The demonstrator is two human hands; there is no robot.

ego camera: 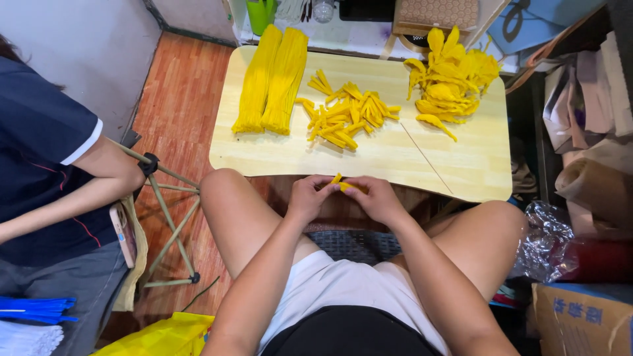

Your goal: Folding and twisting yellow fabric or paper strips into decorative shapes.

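Hands come first, nearest the camera, meeting over the lap at the near edge of the pale wooden board (277,158). The left hand (308,196) and the right hand (377,198) are both curled closed, fingertips pinched on one short yellow fuzzy stem piece (344,184) held between them, which looks part-bent, so this piece seems to be mid-shaping.

Farther out, at the middle of the board, lies a loose heap of short yellow cut stem pieces (346,117), seemingly stock waiting to be worked. Left of the heap, two long bundles of uncut yellow fuzzy stems (271,79) lie side by side, touching, running towards the far edge. At the far right corner sits a pile of yellow looped petal-like shapes (452,76), apparently finished pieces.

Judging by the piles, a fair share is shaped, yet the heap and both bundles remain, so much looks left to do.

A person in a dark blue shirt (33,151) sits at the left, apart.
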